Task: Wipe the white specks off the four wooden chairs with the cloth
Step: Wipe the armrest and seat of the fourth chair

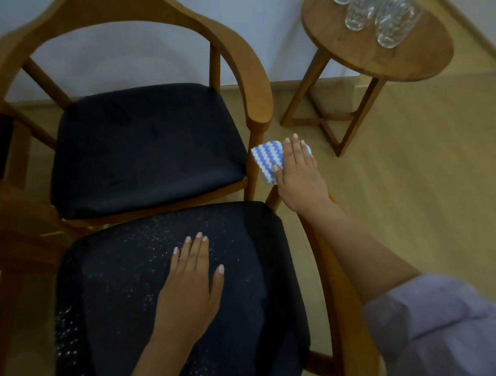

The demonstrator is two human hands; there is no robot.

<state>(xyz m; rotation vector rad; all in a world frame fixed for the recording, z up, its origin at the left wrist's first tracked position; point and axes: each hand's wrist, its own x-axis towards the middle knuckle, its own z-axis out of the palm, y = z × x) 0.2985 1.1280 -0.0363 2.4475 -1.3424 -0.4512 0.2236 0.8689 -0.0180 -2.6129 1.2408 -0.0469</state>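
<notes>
Two wooden armchairs with black seat cushions face each other. The near chair's seat (pixel 248 277) is scattered with white specks, and my left hand (pixel 189 287) rests flat on it with straight fingers. The far chair's seat (pixel 142 145) looks free of specks. My right hand (pixel 297 172) lies flat on a blue-and-white striped cloth (pixel 268 159), pressing it on the front end of the near chair's right armrest (pixel 340 284), just beside the far chair's front right leg.
A small round wooden side table (pixel 348 46) stands at the upper right, carrying several clear glasses (pixel 388 25) and a water bottle. Light wooden floor (pixel 416 159) spreads to the right. More wooden chair parts (pixel 7 236) crowd the left edge.
</notes>
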